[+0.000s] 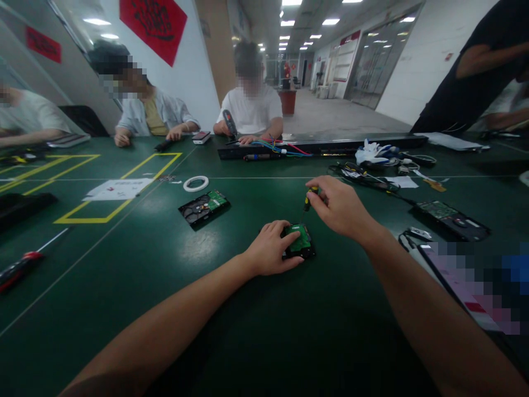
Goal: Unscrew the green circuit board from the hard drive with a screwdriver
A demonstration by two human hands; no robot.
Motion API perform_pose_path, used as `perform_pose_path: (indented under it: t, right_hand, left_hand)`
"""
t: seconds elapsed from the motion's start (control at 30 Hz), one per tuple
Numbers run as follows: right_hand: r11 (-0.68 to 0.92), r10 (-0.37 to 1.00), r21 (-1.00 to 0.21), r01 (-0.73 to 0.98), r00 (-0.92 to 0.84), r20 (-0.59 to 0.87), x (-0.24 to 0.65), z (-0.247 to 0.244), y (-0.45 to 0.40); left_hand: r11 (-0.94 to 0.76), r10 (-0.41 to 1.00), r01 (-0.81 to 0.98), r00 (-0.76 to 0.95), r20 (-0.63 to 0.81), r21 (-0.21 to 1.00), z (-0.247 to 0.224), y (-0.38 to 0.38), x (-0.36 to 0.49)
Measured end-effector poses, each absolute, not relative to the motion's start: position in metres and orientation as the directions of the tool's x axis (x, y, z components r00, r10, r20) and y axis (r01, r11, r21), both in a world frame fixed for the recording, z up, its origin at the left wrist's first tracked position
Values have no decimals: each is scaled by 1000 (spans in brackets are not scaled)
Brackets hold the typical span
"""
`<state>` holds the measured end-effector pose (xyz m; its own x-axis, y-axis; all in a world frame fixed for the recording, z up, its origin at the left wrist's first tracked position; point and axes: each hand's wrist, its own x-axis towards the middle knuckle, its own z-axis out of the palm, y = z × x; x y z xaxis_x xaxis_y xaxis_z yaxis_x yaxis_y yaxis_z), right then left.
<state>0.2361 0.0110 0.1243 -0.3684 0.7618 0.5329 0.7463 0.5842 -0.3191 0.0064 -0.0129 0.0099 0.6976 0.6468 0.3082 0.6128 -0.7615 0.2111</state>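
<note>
From my head camera, I see my left hand (273, 249) half curled over a hard drive (305, 237) lying on the green table (231, 331) in front of me, thumb along its near edge and fingers across the top; that hand has hold of it but hides its left part, so only some of the green circuit board shows. My right hand (338, 208) is closed around a yellow-and-black screwdriver (306, 205), my fingers covering much of the handle. Its shaft points down at the drive's far edge, too thin for me to tell whether the tip sits in a screw. A second hard drive (204, 208) lies clear beyond my left hand. At the left edge, a red-and-black screwdriver (20, 267) has its handle cut off by the frame; on my right, a device's screen (471, 286) is blocked out by pixelation.
</note>
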Motion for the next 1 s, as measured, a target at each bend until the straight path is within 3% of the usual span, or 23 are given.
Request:
perform_pose_path:
  t: [0.37,0.6,1.0]
  right_hand:
    - [612,740,-285,738,-407,535,237,127,9]
    - [616,733,-258,745,-420,536,241,126,13]
    - [603,751,-286,745,-408,518,241,128,12]
  left_hand:
    - [-771,637,592,710,301,235,10,-10,5]
    - [-687,722,684,605,335,246,7,-20,8]
    - [-703,708,666,625,329,248,6,-17,5]
